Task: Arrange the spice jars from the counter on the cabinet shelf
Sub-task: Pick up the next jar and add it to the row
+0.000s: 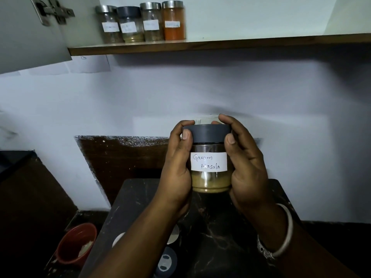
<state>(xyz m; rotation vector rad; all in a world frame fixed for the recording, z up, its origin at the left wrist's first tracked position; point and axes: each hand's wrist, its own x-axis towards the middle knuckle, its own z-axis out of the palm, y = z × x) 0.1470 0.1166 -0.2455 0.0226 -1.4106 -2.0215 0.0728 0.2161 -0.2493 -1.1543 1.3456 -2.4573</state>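
A: Status on the hands?

B: Both are on one clear glass spice jar with a dark grey lid and a white handwritten "Garam Masala" label (208,157). Left hand (178,167) is wrapped around the jar's left side, thumb on the lid edge. Right hand (247,167) grips the right side, thumb at the lid's lower edge, fingers curled over the lid from behind. Jar is upright, held in the air above the dark marbled stone counter (220,237), not touching it. Tan powder fills its lower part.

A: Shelf count?

B: Four jars in a row at the left end of the brown-edged cabinet shelf (220,44), well above the held jar. Left to right: clear jar with a steel lid (109,24), clear jar with a dark grey lid (130,24), another clear jar with a steel lid (151,22), steel-lidded jar of orange powder (173,20). All are upright, close together, each with one white label; text too blurred to read.

A: Counter?

B: Below the held jar, partly hidden by the left forearm: two steel lids (173,234) and one dark grey lid (166,261) visible. Jar bodies can't be made out.

A: Anything else?

B: One red bowl (75,244) lower left of the counter. One silver bangle (281,235) on the right wrist. One open cabinet door (26,37) left of the shelf.
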